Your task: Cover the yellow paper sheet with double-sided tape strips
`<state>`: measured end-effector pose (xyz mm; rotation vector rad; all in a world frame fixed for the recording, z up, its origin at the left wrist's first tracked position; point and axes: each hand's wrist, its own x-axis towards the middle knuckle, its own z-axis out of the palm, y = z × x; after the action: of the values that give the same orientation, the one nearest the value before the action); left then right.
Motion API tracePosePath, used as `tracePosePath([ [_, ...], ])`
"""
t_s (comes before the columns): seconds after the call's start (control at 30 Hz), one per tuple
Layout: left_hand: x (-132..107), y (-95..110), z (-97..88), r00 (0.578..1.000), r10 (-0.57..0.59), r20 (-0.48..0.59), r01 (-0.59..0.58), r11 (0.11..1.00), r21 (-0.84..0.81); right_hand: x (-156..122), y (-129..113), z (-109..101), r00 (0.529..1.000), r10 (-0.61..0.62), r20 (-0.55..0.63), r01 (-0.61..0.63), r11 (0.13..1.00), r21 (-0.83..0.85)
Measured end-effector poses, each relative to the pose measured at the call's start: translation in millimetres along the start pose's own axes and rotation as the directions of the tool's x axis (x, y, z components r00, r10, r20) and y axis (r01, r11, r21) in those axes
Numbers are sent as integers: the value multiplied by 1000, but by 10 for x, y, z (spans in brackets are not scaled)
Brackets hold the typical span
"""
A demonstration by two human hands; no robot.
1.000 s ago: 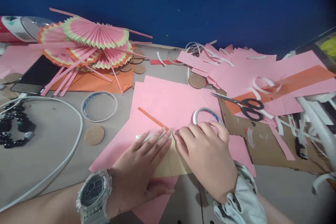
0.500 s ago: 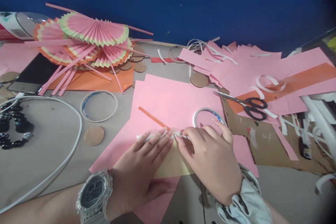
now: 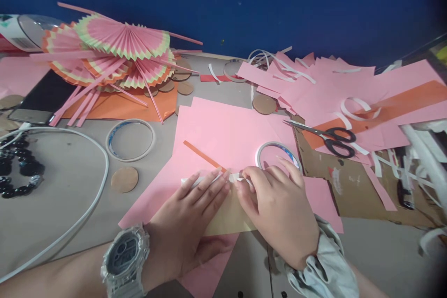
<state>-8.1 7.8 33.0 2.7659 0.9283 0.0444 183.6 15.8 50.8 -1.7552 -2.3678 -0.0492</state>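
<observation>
My left hand lies flat with its fingers stretched out over a pale yellow paper, pressing along its far edge. A white strip of tape runs on that edge and shows between my two hands. My right hand is closed, thumb and forefinger pinched on the strip; its exact hold is partly hidden. Just beyond my left fingertips an orange paper strip slants across pink sheets, which lie beneath the yellow paper. A tape roll lies right behind my right hand.
Another tape roll and a cardboard disc lie to the left, near a white cable. Pleated paper fans are piled at back left. Scissors rest at right beside pink paper scraps.
My right hand has shifted slightly right, and a bit more of the white strip shows between the hands. My left hand stays in place.
</observation>
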Motion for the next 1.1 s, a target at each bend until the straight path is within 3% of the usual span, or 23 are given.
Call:
tracePosePath([
  [0.17, -3, 0, -8, 1000, -11, -10, 11, 1000, 14, 24, 42, -9, 999, 28, 29, -30, 997, 67],
  [0.43, -2, 2, -3, 1000, -12, -28, 12, 1000, -1, 39, 163, -151, 997, 61, 46, -73, 947, 314],
  [0.67, -8, -10, 3, 999, -9, -44, 8, 1000, -16, 12, 143, -131, 999, 30, 41, -41, 952, 303],
  [0.87, -11, -4, -3, 1000, -19, -16, 19, 1000, -15, 20, 133, -40, 998, -57, 14, 54, 981, 188],
  [1.1, -10, -3, 3, 1000, -16, -8, 16, 1000, -22, -4, 185, -66, 1000, 24, -20, -20, 979, 205],
])
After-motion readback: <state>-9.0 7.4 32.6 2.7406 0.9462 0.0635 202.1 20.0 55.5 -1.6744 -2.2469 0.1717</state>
